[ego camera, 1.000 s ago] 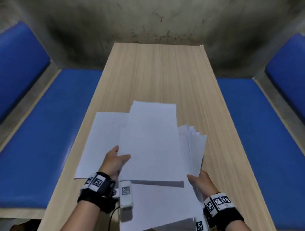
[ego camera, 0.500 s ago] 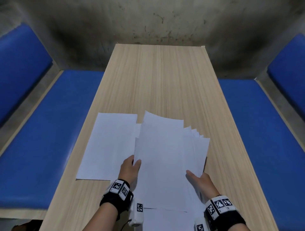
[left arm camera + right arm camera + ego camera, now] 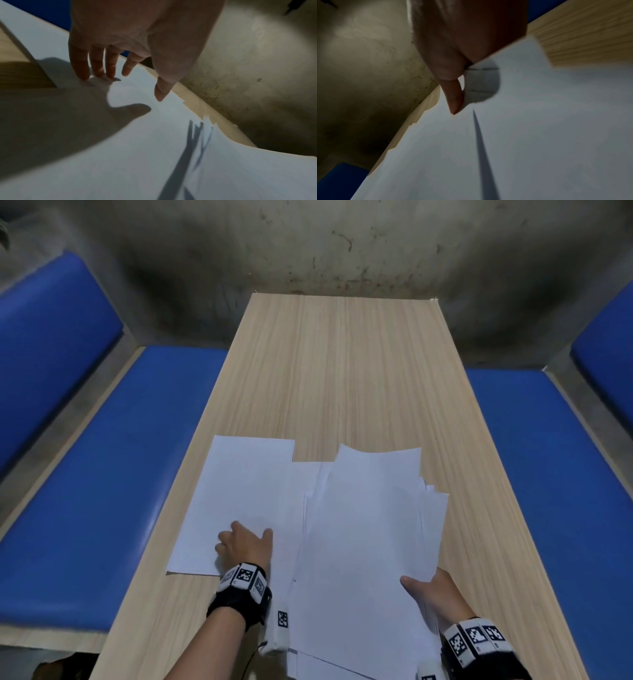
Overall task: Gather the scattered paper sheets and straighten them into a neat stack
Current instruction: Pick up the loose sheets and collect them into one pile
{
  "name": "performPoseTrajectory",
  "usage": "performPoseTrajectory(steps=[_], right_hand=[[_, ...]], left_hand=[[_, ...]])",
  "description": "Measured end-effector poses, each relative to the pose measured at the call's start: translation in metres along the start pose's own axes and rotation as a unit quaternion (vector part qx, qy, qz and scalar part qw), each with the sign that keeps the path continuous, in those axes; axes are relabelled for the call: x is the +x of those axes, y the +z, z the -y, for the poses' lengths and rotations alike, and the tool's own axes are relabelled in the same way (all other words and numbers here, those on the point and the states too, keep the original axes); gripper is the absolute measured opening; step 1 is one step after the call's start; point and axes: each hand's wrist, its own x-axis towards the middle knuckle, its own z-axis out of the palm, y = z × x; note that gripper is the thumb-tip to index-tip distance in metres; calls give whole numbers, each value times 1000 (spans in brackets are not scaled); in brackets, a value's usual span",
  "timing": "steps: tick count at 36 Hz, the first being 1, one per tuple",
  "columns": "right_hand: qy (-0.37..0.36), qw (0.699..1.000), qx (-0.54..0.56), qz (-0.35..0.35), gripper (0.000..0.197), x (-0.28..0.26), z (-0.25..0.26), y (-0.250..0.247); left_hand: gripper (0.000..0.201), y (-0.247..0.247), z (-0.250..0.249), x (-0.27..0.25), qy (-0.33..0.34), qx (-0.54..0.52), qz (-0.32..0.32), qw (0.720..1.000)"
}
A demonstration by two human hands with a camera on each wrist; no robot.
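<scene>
A fanned pile of white paper sheets [image 3: 370,542] lies at the near right of the wooden table [image 3: 342,371], its far corners uneven. My right hand [image 3: 428,590] pinches the pile's right edge, with the thumb [image 3: 453,102] on top and the fingers hidden underneath. A single loose sheet [image 3: 239,491] lies flat to the left, near the table's left edge. On it rests my left hand [image 3: 245,542], with straight fingertips [image 3: 82,75] touching the paper and the thumb spread. Another sheet [image 3: 308,474] shows between the loose sheet and the pile, partly covered by the pile.
Blue padded benches run along the left [image 3: 102,474] and right [image 3: 548,474] sides of the table. A stained grey wall [image 3: 342,244] closes off the far end. The pile's near end hangs over the table's front edge toward me.
My left hand has let go of the pile's left edge and moved left onto the loose sheet. The right hand keeps its hold on the pile.
</scene>
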Motion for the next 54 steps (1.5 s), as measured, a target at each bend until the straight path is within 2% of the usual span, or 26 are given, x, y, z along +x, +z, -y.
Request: performPoseTrajectory(steps=[2, 5, 7, 9, 10, 11, 12, 16, 20, 23, 27, 30, 32, 35, 36, 37, 39, 40, 42, 46, 49, 50, 54], right_hand=[[4, 1000, 12, 4, 22, -1, 0, -1], [11, 999, 53, 6, 24, -2, 2, 1], [14, 998, 66, 7, 24, -5, 4, 3], [15, 997, 71, 8, 24, -5, 4, 3], [15, 997, 75, 8, 25, -4, 4, 3], [16, 997, 80, 8, 25, -4, 3, 3], [16, 996, 83, 10, 25, -4, 3, 3], [15, 996, 89, 16, 24, -5, 2, 0], [10, 993, 118, 26, 27, -7, 4, -4], [13, 993, 113, 26, 26, -7, 6, -8], [12, 995, 97, 21, 27, -5, 5, -12], [11, 994, 103, 17, 24, -4, 5, -11], [10, 996, 93, 14, 23, -4, 4, -10], [5, 998, 63, 5, 23, -3, 3, -9], [3, 998, 56, 2, 22, -3, 4, -8], [3, 999, 53, 2, 21, -4, 4, -6], [5, 998, 56, 2, 21, -4, 5, -4], [5, 999, 54, 1, 22, -3, 5, -2], [7, 999, 40, 3, 26, -1, 5, 1], [3, 1000, 28, 9, 26, -2, 9, 7], [-2, 1000, 24, 15, 26, -3, 12, 11], [-4, 1000, 22, 13, 28, -3, 13, 11], [-3, 1000, 15, 18, 29, -4, 19, 11]], left_hand=[[68, 1, 5, 8, -9, -4, 11, 1000], [71, 3, 6, 16, -10, -78, 40, 996], [56, 1, 5, 17, -5, -104, 68, 992], [17, -2, 6, 18, 14, -120, 70, 990], [16, -1, 6, 18, 28, -129, 71, 989], [34, -1, 7, 19, 42, -138, 66, 987], [42, -3, 7, 18, 57, -139, 59, 987], [33, -16, 14, 34, 64, -146, 24, 987], [18, -41, 22, 58, 17, -88, -40, 995], [37, -53, 28, 72, -22, -17, -39, 999], [40, -55, 31, 76, -4, 23, -30, 999], [41, -53, 29, 73, 15, -9, -34, 999], [50, -54, 26, 70, 4, -61, -20, 998], [68, -59, 23, 71, -4, -150, 4, 989], [65, -62, 23, 73, 9, -165, 18, 986], [53, -65, 24, 73, 30, -178, 31, 983], [16, -73, 25, 70, 72, -205, 35, 976], [5, -78, 24, 68, 93, -213, 31, 972], [19, -88, 21, 62, 140, -211, 14, 967], [16, -112, 14, 49, 222, -205, -16, 953], [13, -127, 13, 38, 252, -227, -30, 940], [8, -132, 11, 31, 259, -259, -17, 930], [15, -145, 4, 8, 245, -407, 49, 878]])
